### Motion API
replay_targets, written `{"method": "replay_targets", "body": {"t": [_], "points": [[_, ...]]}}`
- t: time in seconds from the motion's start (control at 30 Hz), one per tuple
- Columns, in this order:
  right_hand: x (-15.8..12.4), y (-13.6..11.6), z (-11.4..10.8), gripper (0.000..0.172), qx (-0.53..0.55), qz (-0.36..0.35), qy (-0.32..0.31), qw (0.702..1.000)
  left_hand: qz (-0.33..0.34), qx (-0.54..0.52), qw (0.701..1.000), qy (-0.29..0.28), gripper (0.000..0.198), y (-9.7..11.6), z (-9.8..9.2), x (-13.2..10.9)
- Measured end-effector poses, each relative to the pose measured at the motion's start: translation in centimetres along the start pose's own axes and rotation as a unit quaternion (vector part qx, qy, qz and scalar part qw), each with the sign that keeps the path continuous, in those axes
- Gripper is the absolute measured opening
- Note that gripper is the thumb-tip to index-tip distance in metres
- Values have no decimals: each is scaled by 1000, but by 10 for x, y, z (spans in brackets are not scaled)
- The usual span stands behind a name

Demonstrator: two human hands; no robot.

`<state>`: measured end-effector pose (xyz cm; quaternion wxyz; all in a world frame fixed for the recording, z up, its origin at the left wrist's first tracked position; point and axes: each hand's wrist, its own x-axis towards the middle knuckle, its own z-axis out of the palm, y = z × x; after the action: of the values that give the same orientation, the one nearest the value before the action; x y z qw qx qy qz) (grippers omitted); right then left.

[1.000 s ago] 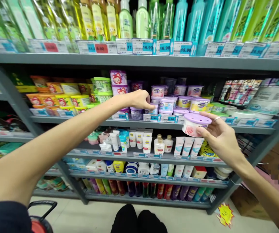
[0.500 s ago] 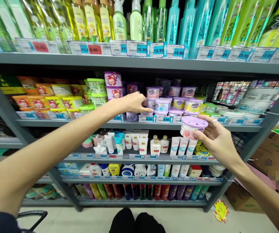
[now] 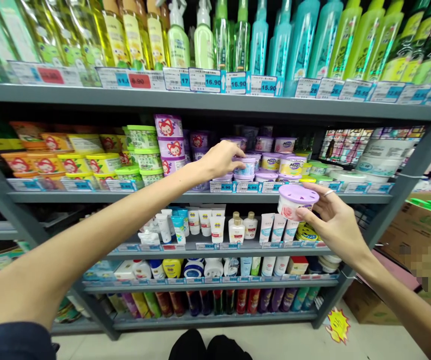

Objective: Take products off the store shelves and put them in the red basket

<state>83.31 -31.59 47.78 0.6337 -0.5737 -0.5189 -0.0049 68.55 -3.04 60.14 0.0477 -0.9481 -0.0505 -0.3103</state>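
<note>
My right hand is closed around a small round air freshener tub with a purple lid with cut-out holes and a pink rose on its white side. It is held out in front of the shelf edge, lid up. My left hand reaches onto the shelf among purple-lidded tubs, its thumb and fingers apart beside a blue-labelled tub. Some of its fingertips are hidden, and I cannot tell how firmly they touch. Behind this hand a pink-labelled tub is partly covered.
Purple fox tubs, green tubs and yellow tubs stand to the left. Spray bottles line the shelf above; tubes and bottles fill the one below. Cardboard boxes stand at right.
My left hand has moved slightly right along the tubs, towards the blue-labelled one. My right hand still holds its tub. The view has shifted a little.
</note>
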Motion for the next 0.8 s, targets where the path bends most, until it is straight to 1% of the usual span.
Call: {"method": "replay_targets", "body": {"t": [0.1,0.2,0.27,0.33,0.5,0.6,0.7,0.8], "points": [[0,2,-1,72,0,4,3,1000,13,-27,1000,-8,27,0,-6,-2],[1,4,0,71,-1,5,6,1000,18,-25,999,-17,29,2,-10,-3],[1,5,0,69,-2,4,3,1000,4,-8,1000,-4,32,4,-9,-3],[1,6,0,67,-3,5,0,1000,-17,1,1000,9,37,6,-6,-3],[-2,7,-1,68,-9,7,4,1000,-52,4,999,-2,45,17,4,-6],[-2,7,-2,68,-11,9,4,1000,-88,19,996,22,53,26,13,-11],[-3,7,-2,69,-10,10,3,1000,-116,16,992,47,49,32,21,-13],[-3,7,-1,70,-11,8,2,1000,-130,10,989,65,44,34,26,-12]]}}
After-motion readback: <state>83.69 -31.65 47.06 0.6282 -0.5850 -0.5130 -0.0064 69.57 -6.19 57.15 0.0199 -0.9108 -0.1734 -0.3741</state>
